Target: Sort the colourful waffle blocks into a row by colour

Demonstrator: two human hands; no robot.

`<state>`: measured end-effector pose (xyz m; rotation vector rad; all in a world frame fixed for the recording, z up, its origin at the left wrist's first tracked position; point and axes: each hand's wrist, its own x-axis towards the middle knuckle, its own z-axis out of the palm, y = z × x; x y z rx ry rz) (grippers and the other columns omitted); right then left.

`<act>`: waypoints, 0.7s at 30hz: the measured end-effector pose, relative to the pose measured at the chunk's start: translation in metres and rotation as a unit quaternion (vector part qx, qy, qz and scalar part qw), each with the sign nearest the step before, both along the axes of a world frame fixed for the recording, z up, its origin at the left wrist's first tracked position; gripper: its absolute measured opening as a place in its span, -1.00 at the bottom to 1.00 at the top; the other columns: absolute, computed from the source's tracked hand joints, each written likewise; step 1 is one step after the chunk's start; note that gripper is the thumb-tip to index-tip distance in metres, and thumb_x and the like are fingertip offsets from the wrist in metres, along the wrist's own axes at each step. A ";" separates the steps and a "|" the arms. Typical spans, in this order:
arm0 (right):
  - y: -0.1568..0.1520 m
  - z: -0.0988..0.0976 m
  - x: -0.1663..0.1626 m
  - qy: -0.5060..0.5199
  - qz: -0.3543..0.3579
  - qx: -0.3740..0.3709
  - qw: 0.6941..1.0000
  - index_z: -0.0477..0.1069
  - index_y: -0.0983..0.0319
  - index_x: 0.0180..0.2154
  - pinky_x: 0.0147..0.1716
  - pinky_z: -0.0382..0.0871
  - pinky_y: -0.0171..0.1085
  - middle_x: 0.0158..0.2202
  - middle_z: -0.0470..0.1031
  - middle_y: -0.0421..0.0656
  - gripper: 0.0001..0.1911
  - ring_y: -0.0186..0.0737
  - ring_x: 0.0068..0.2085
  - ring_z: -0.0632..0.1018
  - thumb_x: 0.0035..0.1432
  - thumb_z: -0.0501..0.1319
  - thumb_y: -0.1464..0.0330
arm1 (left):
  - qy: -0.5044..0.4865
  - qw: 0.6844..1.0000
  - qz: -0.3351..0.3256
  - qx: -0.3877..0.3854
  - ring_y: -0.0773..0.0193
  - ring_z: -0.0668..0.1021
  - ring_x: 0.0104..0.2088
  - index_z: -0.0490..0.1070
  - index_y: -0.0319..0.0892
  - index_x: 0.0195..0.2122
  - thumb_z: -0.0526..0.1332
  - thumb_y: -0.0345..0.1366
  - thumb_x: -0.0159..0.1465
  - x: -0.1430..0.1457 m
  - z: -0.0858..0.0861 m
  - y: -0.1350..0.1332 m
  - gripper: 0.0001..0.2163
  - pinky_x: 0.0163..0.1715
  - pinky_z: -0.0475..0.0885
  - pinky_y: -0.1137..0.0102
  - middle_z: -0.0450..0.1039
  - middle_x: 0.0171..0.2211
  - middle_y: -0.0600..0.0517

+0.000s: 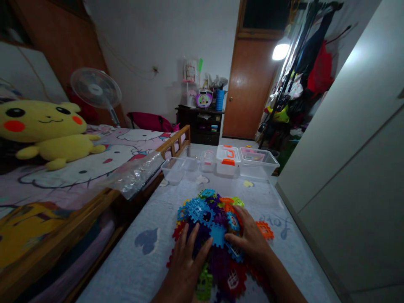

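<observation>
A heap of colourful plastic interlocking building pieces [217, 235] lies on the blue cloth in front of me, with toothed edges and some window-like grids. My left hand [188, 254] rests on the near left of the heap, fingers spread over dark purple and blue pieces. On the right side, my right hand [252, 235] lies over the heap with thumb and fingers apart, beside blue window pieces. Between the two thumbs sits a flat blue square piece [217, 234]. A loose orange piece [264, 230] lies just right of my right hand. Pieces under both palms are hidden.
Clear plastic boxes stand beyond the heap: an open one [173, 170] at left, a lidded one with orange latches [227, 162], and another [259, 164] at right. A wooden bed rail [173, 145] runs along the left; a pale cabinet [350, 168] stands right.
</observation>
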<state>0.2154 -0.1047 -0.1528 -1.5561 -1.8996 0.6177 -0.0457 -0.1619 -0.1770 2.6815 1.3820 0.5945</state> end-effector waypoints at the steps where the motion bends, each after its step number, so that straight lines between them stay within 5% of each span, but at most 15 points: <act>1: 0.000 -0.001 0.000 0.005 0.005 0.007 1.000 0.16 0.22 0.28 0.27 0.07 0.13 0.29 0.20 0.08 -0.11 0.15 0.30 0.22 -0.03 0.36 0.10 | -0.001 1.000 0.006 -0.004 -0.50 -0.08 0.34 -0.01 0.08 0.37 0.49 0.17 -0.27 0.001 0.001 0.003 0.17 0.14 0.17 -0.27 -0.32 0.44 -0.22; 5: 0.000 -0.006 -0.004 0.027 0.020 0.047 0.998 0.23 0.19 0.24 0.26 0.15 0.07 0.27 0.23 0.05 -0.24 0.09 0.28 0.27 0.03 0.33 0.17 | -0.009 0.999 0.036 -0.018 -0.44 -0.12 0.36 -0.02 0.12 0.37 0.56 -0.02 -0.31 0.008 0.005 0.013 0.20 0.20 0.12 -0.22 -0.34 0.44 -0.18; 13: 0.001 -0.008 -0.023 0.037 0.037 0.100 0.994 0.35 0.10 0.15 0.21 0.28 -0.04 0.22 0.32 -0.02 -0.58 -0.07 0.22 0.37 0.26 0.15 0.25 | -0.002 0.996 0.066 -0.067 -0.42 -0.04 0.36 0.15 0.13 0.31 0.56 -0.06 -0.32 0.019 0.010 0.035 0.11 0.21 0.07 -0.22 -0.14 0.42 -0.18; 21: 0.011 -0.020 -0.027 -0.008 -0.009 0.103 0.995 0.24 0.13 0.23 0.25 0.20 0.09 0.28 0.26 0.02 -0.44 0.07 0.28 0.29 0.24 0.15 0.16 | -0.020 0.995 0.078 -0.066 -0.34 0.01 0.36 0.23 0.06 0.28 0.48 -0.24 -0.17 0.024 0.018 0.047 -0.09 0.23 0.03 -0.22 -0.06 0.41 -0.18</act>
